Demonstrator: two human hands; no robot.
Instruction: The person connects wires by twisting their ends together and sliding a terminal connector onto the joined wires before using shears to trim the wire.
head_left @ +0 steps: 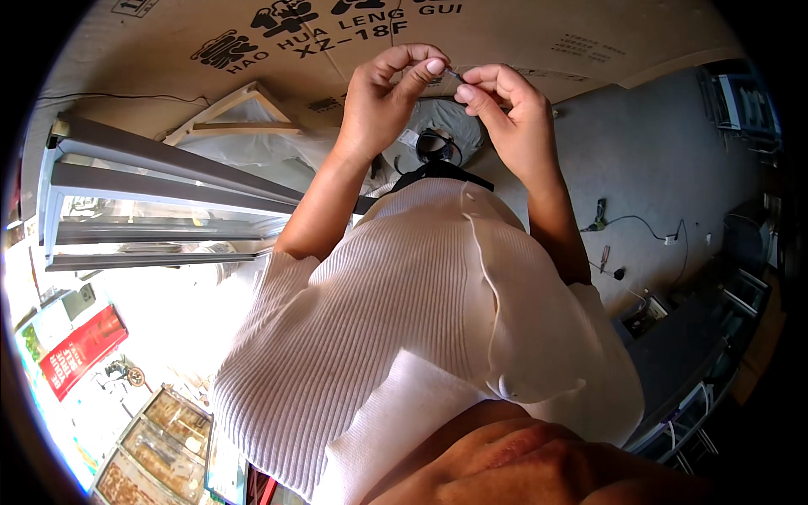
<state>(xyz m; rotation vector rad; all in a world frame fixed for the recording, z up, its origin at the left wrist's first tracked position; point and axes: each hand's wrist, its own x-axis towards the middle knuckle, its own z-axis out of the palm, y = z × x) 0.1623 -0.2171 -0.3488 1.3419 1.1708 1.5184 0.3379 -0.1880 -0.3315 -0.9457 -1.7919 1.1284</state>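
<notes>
Up at the top middle, my two hands meet in front of a large cardboard box [505,50]. A short, thin dark piece [454,75] spans the small gap between their fingertips; its kind is too small to make out. Thumb and forefinger of my left hand [389,97] are pinched at its left end. My right hand [513,109] pinches the other end, its remaining fingers curled. Below the hands sits a grey plastic-wrapped bundle [463,126], with a round black object [433,147] in front of it.
Grey-framed window panels [168,177] lean at the left, near a wooden frame [244,129]. On the grey floor [623,151] at the right lie a dark corded tool [598,217], a screwdriver [604,257] and a cable [640,219]. Dark equipment [741,227] lines the right edge.
</notes>
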